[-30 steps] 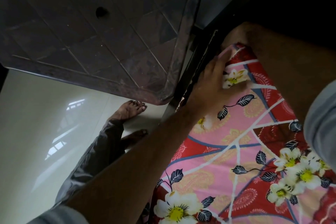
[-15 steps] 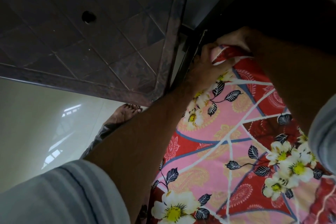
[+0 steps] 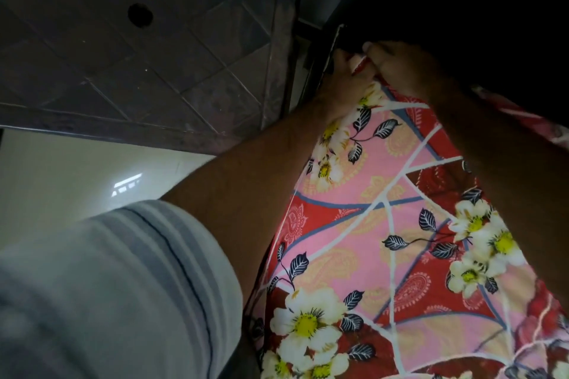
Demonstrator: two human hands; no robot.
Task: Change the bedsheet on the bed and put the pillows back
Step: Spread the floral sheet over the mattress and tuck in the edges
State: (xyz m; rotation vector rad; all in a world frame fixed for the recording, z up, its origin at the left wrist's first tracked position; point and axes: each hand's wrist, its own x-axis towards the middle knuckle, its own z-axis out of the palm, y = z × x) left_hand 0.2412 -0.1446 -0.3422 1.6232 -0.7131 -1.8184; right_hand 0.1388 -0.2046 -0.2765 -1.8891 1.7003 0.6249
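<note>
At the bed's far corner, a person's left hand (image 3: 345, 77) and right hand (image 3: 400, 68) both pinch the floral bedsheet (image 3: 385, 224), which lies spread over the mattress. No writing is legible. Darkness hides the headboard side; a dark plastic counter (image 3: 154, 55) stands beside the bed.

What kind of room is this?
Most likely a bedroom at home. A flowery bedsheet lies spread over a bed, both hands work at its far corner, a dark plastic table stands beside it, and the floor is shiny tile.
</note>
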